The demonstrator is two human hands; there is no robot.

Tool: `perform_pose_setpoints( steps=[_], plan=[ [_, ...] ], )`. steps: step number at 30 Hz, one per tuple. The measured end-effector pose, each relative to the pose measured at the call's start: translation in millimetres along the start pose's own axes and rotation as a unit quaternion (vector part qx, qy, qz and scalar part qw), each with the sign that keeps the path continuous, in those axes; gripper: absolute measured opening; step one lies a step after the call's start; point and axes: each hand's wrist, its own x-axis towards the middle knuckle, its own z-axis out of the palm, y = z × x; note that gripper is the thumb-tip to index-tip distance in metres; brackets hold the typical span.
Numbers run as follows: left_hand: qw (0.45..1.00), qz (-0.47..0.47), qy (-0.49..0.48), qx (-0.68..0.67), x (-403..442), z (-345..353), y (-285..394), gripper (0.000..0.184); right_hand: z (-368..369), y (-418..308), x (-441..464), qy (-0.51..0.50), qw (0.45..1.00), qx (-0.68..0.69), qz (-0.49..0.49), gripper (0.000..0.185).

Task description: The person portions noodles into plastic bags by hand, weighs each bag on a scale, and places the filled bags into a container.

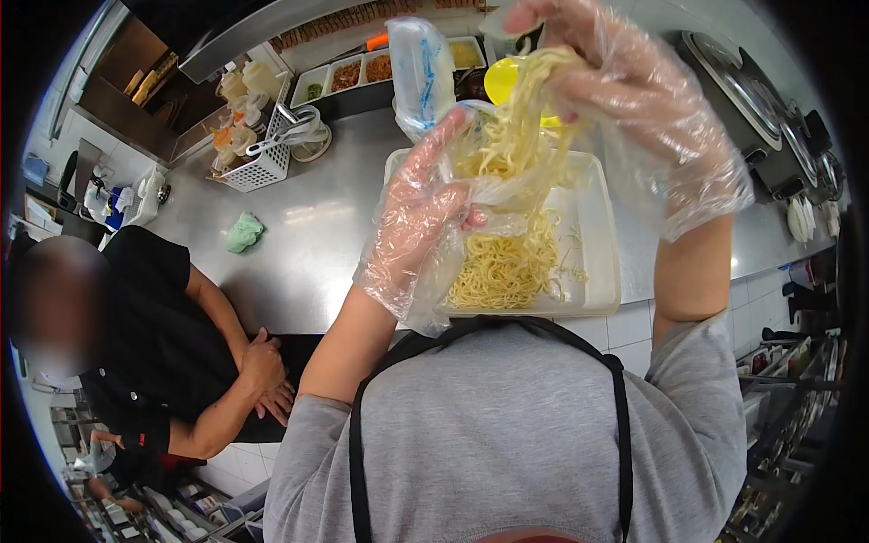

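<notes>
My right hand [625,86], in a clear plastic glove, is raised at the upper right with its fingers closed on a bundle of yellow noodles [529,100]. The strands hang down toward my left hand [421,204], which is gloved too. Its fingers and thumb curve around clear plastic film [502,190] that looks like a small bag, with noodles at it; where film and glove part is hard to see. Below both hands, a white rectangular tub [602,262] holds a heap of loose noodles [502,271] toward its near left side.
Behind the tub stand a plastic-wrapped white stack [421,77] and a yellow bowl [501,81]. A white basket [262,167] with utensils and a crumpled green cloth [244,233] lie left on the steel counter [308,262]. A co-worker [163,335] stands at left, hands folded. Lidded cookers [751,100] line the right.
</notes>
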Motion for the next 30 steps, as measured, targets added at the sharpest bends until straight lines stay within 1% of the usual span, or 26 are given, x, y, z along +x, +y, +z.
perform_pose_setpoints(
  steps=[1,3,4,6,7,8,9,11,12,14,15,16,17,18,20,21,23,24,25,26,27,28,29,30],
  plan=[
    [1.000,0.009,-0.005,-0.006,2,1,1,0.067,-1,-13,2,0.015,0.995,-0.092,0.027,0.036],
    [1.000,0.020,-0.012,-0.016,8,-1,-4,0.066,3,-16,9,0.028,0.980,-0.187,0.056,0.035],
    [1.000,0.002,-0.012,-0.015,11,-5,-10,0.066,7,-13,12,0.040,0.964,-0.262,0.023,0.033],
    [1.000,-0.020,-0.013,-0.014,12,-10,-21,0.067,10,16,20,-0.018,0.963,-0.268,-0.012,0.033],
    [0.998,-0.065,0.002,0.018,12,-12,-27,0.066,16,22,25,-0.047,0.961,-0.270,-0.029,0.034],
    [0.992,-0.110,0.017,0.052,12,-14,-33,0.065,29,24,30,-0.131,0.910,-0.390,0.052,0.033],
    [0.992,-0.113,0.015,0.052,11,-19,-47,0.065,41,23,33,-0.210,0.831,-0.499,0.131,0.033],
    [0.986,-0.144,0.027,0.078,8,-32,-79,0.065,56,69,39,-0.259,0.829,-0.487,0.095,0.034],
    [0.986,-0.146,0.026,0.078,6,-36,-86,0.065,60,74,37,-0.259,0.829,-0.486,0.097,0.034],
    [0.987,-0.151,-0.005,0.057,6,-42,-91,0.069,61,81,31,-0.224,0.894,-0.389,0.014,0.039],
    [0.987,-0.152,-0.003,0.057,6,-40,-87,0.069,58,88,30,-0.225,0.894,-0.388,0.014,0.039],
    [0.989,-0.139,0.019,0.056,6,-36,-78,0.066,54,96,30,-0.170,0.936,-0.308,-0.019,0.046],
    [0.990,-0.125,0.042,0.057,5,-35,-74,0.064,50,103,27,-0.112,0.967,-0.224,-0.051,0.053],
    [0.990,-0.125,0.044,0.057,5,-36,-73,0.064,47,107,22,-0.113,0.967,-0.223,-0.052,0.053],
    [0.991,-0.092,0.026,0.094,5,-39,-73,0.063,41,119,7,-0.086,0.973,-0.206,0.053,0.069],
    [0.991,-0.091,0.025,0.094,6,-39,-74,0.063,44,140,-6,-0.086,0.973,-0.207,0.053,0.069],
    [0.991,-0.102,0.038,0.083,5,-38,-75,0.063,67,199,-36,-0.040,0.961,-0.274,0.006,0.075],
    [0.991,-0.102,0.037,0.082,6,-39,-77,0.063,74,213,-43,-0.040,0.961,-0.274,0.006,0.075],
    [0.991,-0.093,0.042,0.089,8,-40,-81,0.061,81,224,-49,-0.074,0.965,-0.230,0.101,0.074],
    [0.991,-0.085,0.046,0.095,10,-42,-86,0.059,82,230,-53,-0.106,0.958,-0.183,0.195,0.073],
    [0.991,-0.085,0.046,0.095,15,-44,-92,0.059,80,231,-55,-0.106,0.958,-0.183,0.195,0.073],
    [0.920,0.073,0.042,0.384,20,-44,-97,0.057,78,231,-56,-0.069,0.966,-0.149,0.197,0.068],
    [0.844,0.145,0.025,0.515,22,-42,-103,0.056,78,231,-56,-0.031,0.973,-0.114,0.200,0.064],
    [0.744,0.220,0.031,0.630,24,-37,-104,0.055,74,217,-54,-0.031,0.973,-0.113,0.200,0.064]
  ],
)
